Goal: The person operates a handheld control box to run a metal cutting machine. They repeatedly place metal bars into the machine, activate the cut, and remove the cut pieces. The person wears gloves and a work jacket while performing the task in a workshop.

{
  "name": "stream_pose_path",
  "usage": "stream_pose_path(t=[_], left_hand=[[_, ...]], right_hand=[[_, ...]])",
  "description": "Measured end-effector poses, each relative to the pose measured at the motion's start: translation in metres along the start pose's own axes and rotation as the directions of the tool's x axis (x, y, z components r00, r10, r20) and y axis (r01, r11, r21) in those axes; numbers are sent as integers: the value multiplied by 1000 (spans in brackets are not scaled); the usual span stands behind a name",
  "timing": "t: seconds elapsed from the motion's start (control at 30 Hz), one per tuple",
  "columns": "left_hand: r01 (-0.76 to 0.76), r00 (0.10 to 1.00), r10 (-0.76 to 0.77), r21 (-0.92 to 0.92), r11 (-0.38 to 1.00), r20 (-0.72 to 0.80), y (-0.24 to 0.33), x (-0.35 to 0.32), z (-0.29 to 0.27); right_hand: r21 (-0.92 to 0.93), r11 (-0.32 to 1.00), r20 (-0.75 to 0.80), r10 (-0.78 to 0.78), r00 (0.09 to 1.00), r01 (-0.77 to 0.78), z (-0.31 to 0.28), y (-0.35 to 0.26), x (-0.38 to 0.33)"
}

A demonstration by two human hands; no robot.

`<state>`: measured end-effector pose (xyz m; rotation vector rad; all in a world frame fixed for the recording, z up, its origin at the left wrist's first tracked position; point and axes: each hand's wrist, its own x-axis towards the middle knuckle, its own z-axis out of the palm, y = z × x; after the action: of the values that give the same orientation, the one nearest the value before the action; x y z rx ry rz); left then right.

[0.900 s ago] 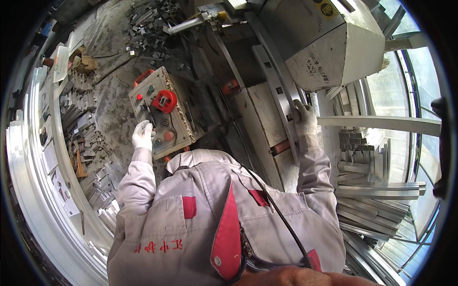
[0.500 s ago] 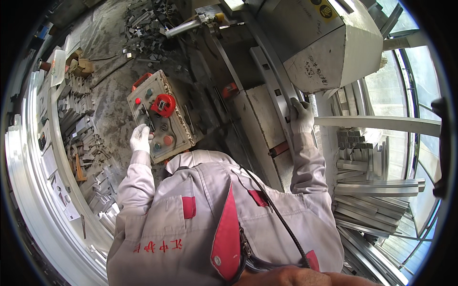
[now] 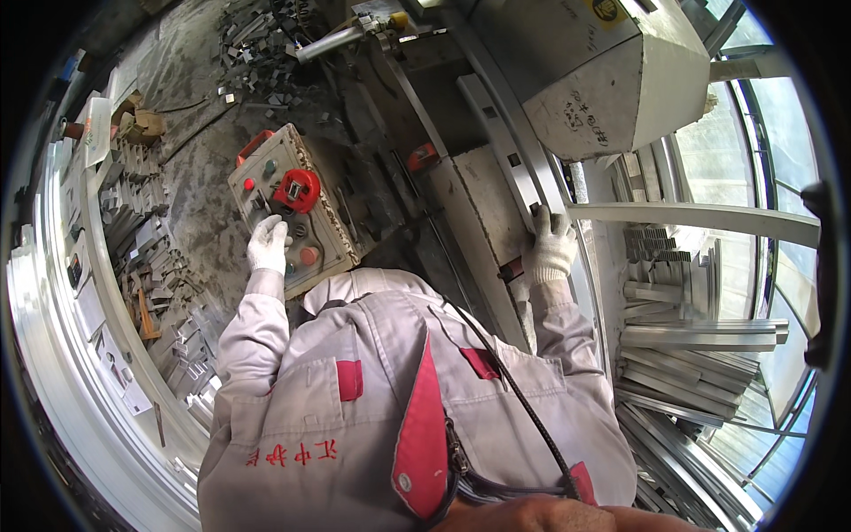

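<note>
My left hand [image 3: 267, 244], in a white glove, rests on a beige control box [image 3: 288, 208] with a big red knob and several coloured buttons; its fingers touch the panel's lower left. My right hand [image 3: 552, 245], also gloved, grips a long curved metal strip [image 3: 505, 142] that lies along the bed of a grey machine [image 3: 479, 204]. A straight aluminium profile [image 3: 691, 217] runs off to the right just above that hand. I wear a grey work jacket with red trim.
A large grey machine housing [image 3: 612, 75] stands above the strip. Stacks of aluminium profiles [image 3: 691, 337] lie at the right. Scrap offcuts [image 3: 151, 257] cover the floor at the left, and a bent aluminium frame [image 3: 53, 355] curves along the far left.
My right hand has slid a little down along the curved strip. My left hand stays on the control box, shifted slightly.
</note>
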<state>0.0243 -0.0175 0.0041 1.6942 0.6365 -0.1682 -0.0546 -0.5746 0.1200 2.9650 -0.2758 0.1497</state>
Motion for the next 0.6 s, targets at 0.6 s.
stream_pose_path(t=[0.6], left_hand=[[-418, 897, 380, 150, 896, 228, 78, -12, 71]], right_hand=[[360, 930, -53, -50, 997, 66, -13, -7, 33]])
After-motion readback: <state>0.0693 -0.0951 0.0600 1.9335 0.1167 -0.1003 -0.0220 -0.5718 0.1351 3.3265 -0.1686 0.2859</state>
